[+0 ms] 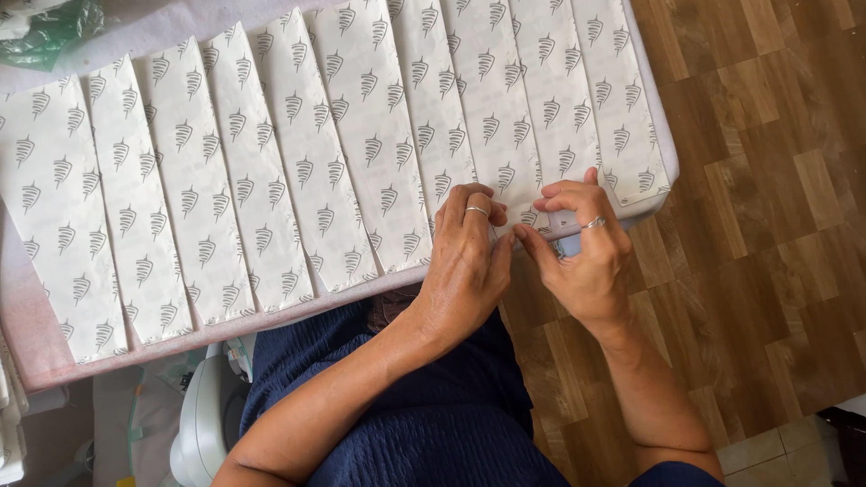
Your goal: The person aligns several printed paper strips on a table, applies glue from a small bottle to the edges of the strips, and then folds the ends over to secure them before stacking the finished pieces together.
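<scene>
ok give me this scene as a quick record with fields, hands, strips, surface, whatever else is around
left hand: fingertips on the near end of a white strip, ring on one finger
right hand: pinching the same strip end, ring on one finger
strips: white patterned paper strips laid side by side in a row
surface: white padded board
floor: wood-pattern
clothing: dark blue garment

White patterned paper strip [519, 135], flat, near end pinched

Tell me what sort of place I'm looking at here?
Probably a home craft spot: patterned white strips in a row on a padded board, wood-look floor, both hands at one strip's end.
</scene>
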